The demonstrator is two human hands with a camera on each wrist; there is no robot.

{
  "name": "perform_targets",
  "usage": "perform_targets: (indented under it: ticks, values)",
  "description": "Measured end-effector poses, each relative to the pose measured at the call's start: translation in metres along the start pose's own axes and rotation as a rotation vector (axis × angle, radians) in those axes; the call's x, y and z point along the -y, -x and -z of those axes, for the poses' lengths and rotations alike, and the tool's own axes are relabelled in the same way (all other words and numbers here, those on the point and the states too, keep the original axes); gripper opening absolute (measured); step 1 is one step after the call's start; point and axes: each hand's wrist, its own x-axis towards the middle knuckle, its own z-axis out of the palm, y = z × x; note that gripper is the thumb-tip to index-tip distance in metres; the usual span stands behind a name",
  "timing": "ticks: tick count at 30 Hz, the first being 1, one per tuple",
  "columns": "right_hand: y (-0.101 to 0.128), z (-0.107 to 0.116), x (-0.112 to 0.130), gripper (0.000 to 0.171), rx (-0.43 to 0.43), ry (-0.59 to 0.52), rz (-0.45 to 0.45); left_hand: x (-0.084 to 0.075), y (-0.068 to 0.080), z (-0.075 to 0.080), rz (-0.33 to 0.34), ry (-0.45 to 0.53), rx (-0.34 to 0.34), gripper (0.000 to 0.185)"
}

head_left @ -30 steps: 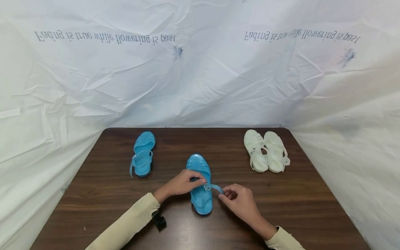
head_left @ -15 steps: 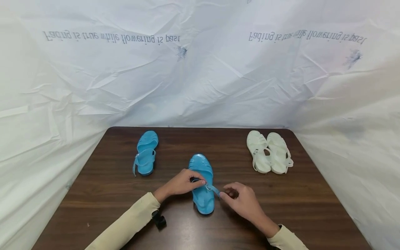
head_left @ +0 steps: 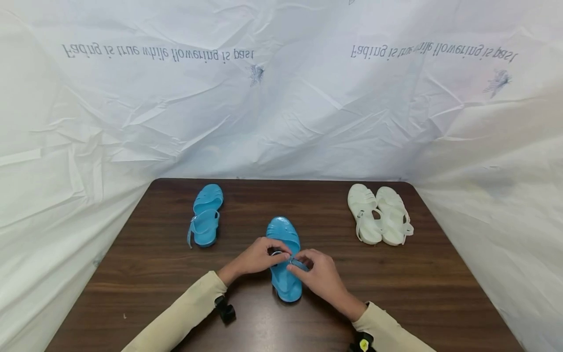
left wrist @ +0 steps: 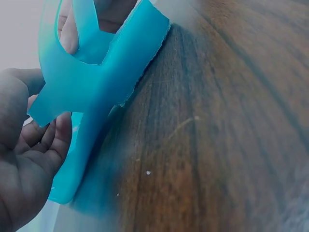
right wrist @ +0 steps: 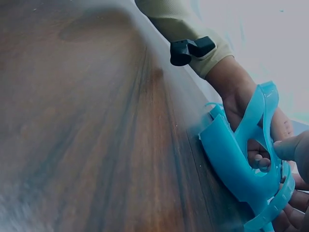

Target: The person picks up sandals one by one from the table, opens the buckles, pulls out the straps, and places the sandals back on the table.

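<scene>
- Crinkled white sheeting backs your dark wooden table (head_left: 396, 293)
- Near blue sandal (head_left: 284, 256) lies mid-table, between your hands
- Left hand (head_left: 255, 257) pinches its ankle strap (head_left: 281, 254); right hand (head_left: 317, 275) pinches the strap end at the buckle (head_left: 292, 262)
- Buckling looks underway; next, keep the buckle steady while threading

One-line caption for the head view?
Both hands, left hand and right hand, work the strap of a blue sandal.
</scene>
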Motion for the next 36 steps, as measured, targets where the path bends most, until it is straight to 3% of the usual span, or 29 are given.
perform_targets:
  ticks: [8,18,23,26,36]
  values:
    - [-0.004,-0.007,0.000,0.020,-0.002,0.002,-0.027,-0.002,0.000,0.001,0.036,0.039,-0.019,0.015]
    - [-0.005,-0.010,0.009,0.012,0.009,0.114,-0.010,-0.006,-0.002,0.000,0.024,0.068,-0.056,0.015]
    - [-0.003,-0.012,0.008,0.020,0.001,0.100,-0.030,-0.002,-0.001,-0.001,0.030,0.074,-0.063,0.015]
    - [-0.002,-0.013,0.007,0.023,-0.002,0.106,-0.032,-0.008,0.000,0.000,0.034,0.084,-0.059,0.015]
    - [-0.001,-0.020,0.005,0.008,-0.075,0.123,0.027,-0.003,-0.003,0.000,0.014,0.121,-0.045,0.018]
